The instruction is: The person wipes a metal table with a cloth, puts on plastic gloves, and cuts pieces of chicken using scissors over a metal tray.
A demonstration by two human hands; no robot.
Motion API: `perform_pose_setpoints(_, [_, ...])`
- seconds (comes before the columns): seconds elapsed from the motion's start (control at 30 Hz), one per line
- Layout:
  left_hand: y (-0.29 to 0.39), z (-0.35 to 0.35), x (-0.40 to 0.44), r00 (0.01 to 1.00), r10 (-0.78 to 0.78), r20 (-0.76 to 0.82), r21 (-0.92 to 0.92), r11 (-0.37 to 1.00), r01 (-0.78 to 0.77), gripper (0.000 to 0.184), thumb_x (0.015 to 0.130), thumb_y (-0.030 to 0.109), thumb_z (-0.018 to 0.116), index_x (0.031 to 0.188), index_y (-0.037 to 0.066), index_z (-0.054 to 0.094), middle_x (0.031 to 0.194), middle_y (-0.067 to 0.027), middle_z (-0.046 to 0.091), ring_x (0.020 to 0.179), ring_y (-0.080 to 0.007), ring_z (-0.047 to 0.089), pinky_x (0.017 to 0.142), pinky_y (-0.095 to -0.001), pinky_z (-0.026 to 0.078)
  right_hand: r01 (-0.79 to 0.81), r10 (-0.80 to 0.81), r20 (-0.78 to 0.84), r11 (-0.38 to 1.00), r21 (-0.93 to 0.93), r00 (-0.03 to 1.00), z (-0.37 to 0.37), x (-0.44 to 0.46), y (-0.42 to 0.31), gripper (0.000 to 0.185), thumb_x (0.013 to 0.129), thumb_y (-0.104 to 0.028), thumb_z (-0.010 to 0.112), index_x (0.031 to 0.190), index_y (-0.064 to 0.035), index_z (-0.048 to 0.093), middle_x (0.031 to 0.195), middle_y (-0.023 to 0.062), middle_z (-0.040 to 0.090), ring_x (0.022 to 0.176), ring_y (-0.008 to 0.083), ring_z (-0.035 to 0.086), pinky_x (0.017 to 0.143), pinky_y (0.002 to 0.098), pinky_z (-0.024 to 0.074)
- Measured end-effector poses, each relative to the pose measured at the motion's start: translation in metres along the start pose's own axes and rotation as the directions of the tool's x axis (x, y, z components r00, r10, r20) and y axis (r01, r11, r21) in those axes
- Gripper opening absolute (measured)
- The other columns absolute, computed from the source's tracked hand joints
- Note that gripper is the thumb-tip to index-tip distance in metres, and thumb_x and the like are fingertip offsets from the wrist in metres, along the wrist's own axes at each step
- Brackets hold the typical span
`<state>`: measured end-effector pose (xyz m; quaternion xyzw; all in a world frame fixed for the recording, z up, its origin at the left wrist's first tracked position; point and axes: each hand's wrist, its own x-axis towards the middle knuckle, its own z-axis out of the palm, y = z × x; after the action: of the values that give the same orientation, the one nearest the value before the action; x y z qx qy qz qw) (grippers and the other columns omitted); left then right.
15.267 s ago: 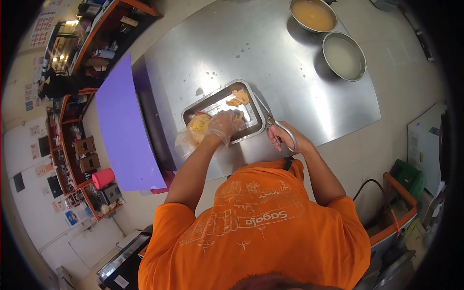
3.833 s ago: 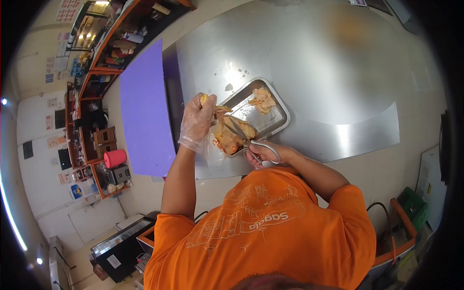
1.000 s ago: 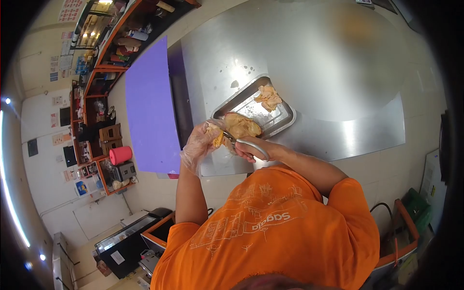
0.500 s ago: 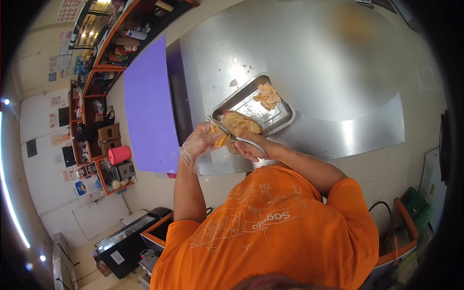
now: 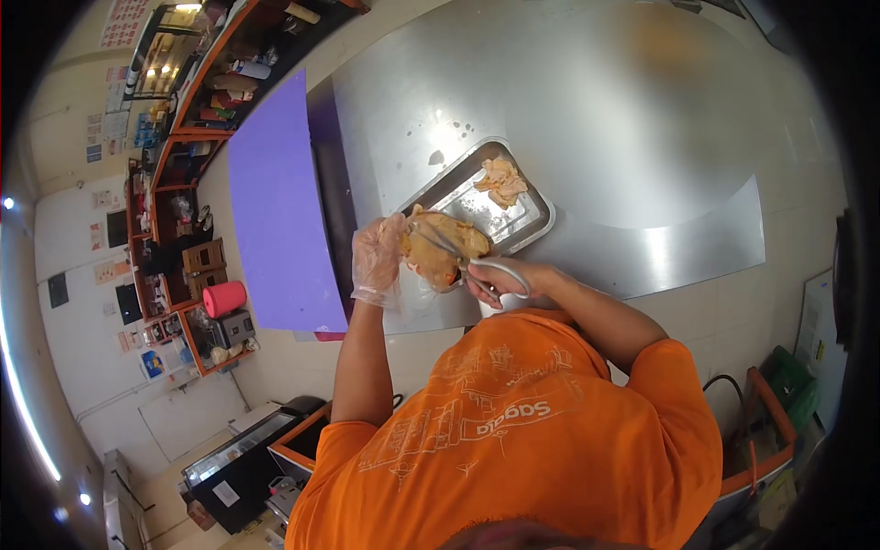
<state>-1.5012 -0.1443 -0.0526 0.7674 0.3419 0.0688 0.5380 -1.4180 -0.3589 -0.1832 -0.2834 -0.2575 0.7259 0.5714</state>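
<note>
My left hand, in a clear plastic glove, grips the edge of a raw, yellowish chicken. The bird hangs over the near left end of a metal tray. My bare right hand is closed around the grey handles of kitchen scissors. Their blades lie across the chicken, pointing up and left; whether they cut into it I cannot tell. At the far end of the tray rest several pale trimmed pieces of chicken skin or fat.
The tray stands on a shiny steel table. A purple board is at the table's left. Wooden shelves with goods and a pink bucket are further left.
The chicken has been turned and spread wider between my hands. My left hand has risen slightly, and my right hand with the scissors has shifted a little to the right.
</note>
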Motion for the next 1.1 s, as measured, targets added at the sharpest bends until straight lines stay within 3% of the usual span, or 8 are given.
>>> perform_pose_setpoints(0.13, [0.004,0.009,-0.002,0.998,0.007,-0.066,0.021,1.0,-0.006,0.027,0.095,0.018,0.072,0.075,0.005,0.058,0.069,0.0027,0.056,0.064,-0.004,0.048,0.054,-0.0219,0.04,-0.072,0.07,-0.093,0.997,-0.02,0.993,0.013,0.014,0.008,0.064,0.103,-0.066,0.033,0.083,-0.0087,0.052,0.07,0.0013,0.05,0.057,0.0122,0.048,0.056,0.0279,0.0433])
perform_pose_setpoints(0.2, [0.005,0.014,-0.006,0.995,0.094,-0.035,-0.067,0.993,-0.096,0.016,0.095,0.014,0.072,0.095,0.003,0.06,0.077,0.0011,0.059,0.066,-0.0049,0.051,0.056,-0.0225,0.043,-0.012,0.014,-0.114,1.0,0.015,0.993,0.017,0.023,-0.003,0.061,0.105,-0.064,0.031,0.086,-0.0088,0.051,0.072,0.0007,0.048,0.059,0.0121,0.047,0.057,0.027,0.0432])
perform_pose_setpoints(0.4, [0.019,0.017,-0.012,0.99,-0.014,0.143,-0.259,0.964,0.051,0.046,0.094,0.007,0.068,0.136,-0.002,0.052,0.089,-0.0018,0.064,0.073,-0.0088,0.058,0.066,-0.0256,0.05,0.127,-0.126,-0.06,0.992,0.02,0.99,0.016,0.032,-0.02,0.062,0.104,-0.064,0.031,0.082,-0.009,0.048,0.07,0.0012,0.045,0.059,0.0121,0.043,0.055,0.0262,0.0401])
perform_pose_setpoints(0.53, [-0.009,-0.003,-0.006,0.889,-0.125,0.441,-0.355,0.885,0.301,0.037,0.095,0.008,0.066,0.13,-0.002,0.06,0.095,-0.0035,0.068,0.084,-0.0112,0.062,0.079,-0.0279,0.051,0.129,-0.133,-0.078,0.99,-0.053,0.988,0.02,0.026,-0.019,0.063,0.104,-0.063,0.035,0.075,-0.0088,0.047,0.064,0.0012,0.044,0.053,0.0114,0.042,0.049,0.0268,0.0383])
perform_pose_setpoints(0.77, [-0.013,0.001,-0.005,0.891,-0.144,0.431,-0.269,0.922,0.279,0.018,0.093,0.013,0.071,0.104,-0.001,0.069,0.095,-0.0039,0.068,0.084,-0.0113,0.061,0.076,-0.0246,0.049,0.077,-0.114,-0.113,0.953,-0.291,0.987,0.02,0.004,-0.04,0.06,0.104,-0.059,0.042,0.072,-0.0081,0.046,0.063,0.0016,0.047,0.051,0.0089,0.049,0.046,0.0265,0.0412])
perform_pose_setpoints(0.93, [-0.018,0.009,0.005,0.916,-0.127,0.379,-0.266,0.934,0.24,0.012,0.095,0.008,0.066,0.104,0.001,0.07,0.113,-0.0043,0.068,0.103,-0.0126,0.061,0.09,-0.0282,0.05,0.27,-0.272,-0.088,0.962,-0.029,0.958,0.008,-0.008,-0.027,0.059,0.106,-0.058,0.039,0.074,-0.0081,0.048,0.063,0.0027,0.047,0.053,0.012,0.049,0.049,0.0276,0.0431])
perform_pose_setpoints(1.03, [0.003,0.027,0.016,0.932,-0.123,0.34,-0.036,0.989,0.143,0.023,0.095,0.016,0.068,0.112,0.001,0.069,0.102,-0.0026,0.066,0.091,-0.0112,0.059,0.082,-0.0251,0.049,0.309,-0.291,-0.165,0.946,0.095,0.942,-0.008,-0.031,-0.018,0.061,0.106,-0.059,0.036,0.075,-0.0081,0.048,0.064,0.0035,0.047,0.054,0.0144,0.048,0.051,0.0285,0.0441])
perform_pose_setpoints(1.1, [0.011,0.042,0.028,0.908,-0.15,0.39,0.029,0.988,0.151,0.03,0.096,0.021,0.068,0.117,0.0,0.066,0.117,-0.007,0.066,0.105,-0.0159,0.061,0.093,-0.0293,0.048,0.327,-0.292,-0.227,0.936,0.132,0.929,-0.018,-0.05,-0.019,0.061,0.105,-0.06,0.035,0.076,-0.0079,0.049,0.065,0.0036,0.047,0.055,0.0154,0.048,0.052,0.0288,0.0444])
